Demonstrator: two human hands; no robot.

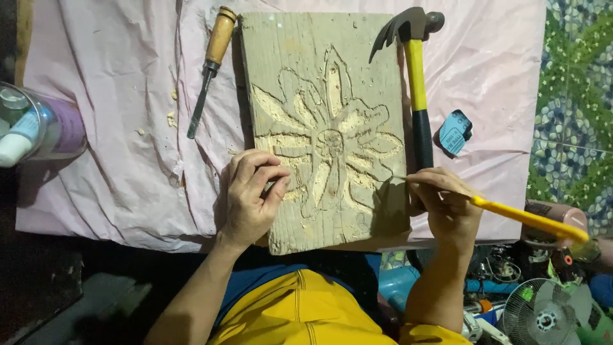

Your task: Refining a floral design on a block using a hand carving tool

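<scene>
Head view, the only one. My left hand (pixel 251 195) sat on the lower left edge of the wooden board (pixel 329 128), fingers curled loosely, thumb and forefinger close together as if pinching something small; I couldn't tell whether anything was in them. Its weight on the edge probably kept the board from sliding. The board lay in the middle of a pink cloth (pixel 121 128), a flower carved into its face, petals fanning out from a round centre.

My right hand (pixel 447 207) was closed around a thin yellow-handled tool (pixel 530 220), gripped near the front end like a pen, handle trailing off to the right. Its fine tip (pixel 399 178) rested at the board's right edge, by a petal outline. That close grip likely gave control over the tip.

A chisel with a wooden handle (pixel 211 70) lay on the cloth just left of the board, apart from both hands. A claw hammer (pixel 415 83), handle yellow and black, lay along the board's right side, head at the top, within my right hand's reach. A small blue sharpener-like thing (pixel 454 133) sat just right of the hammer. Wood chips dotted the cloth. A clear container (pixel 38 124) stood at far left.
</scene>
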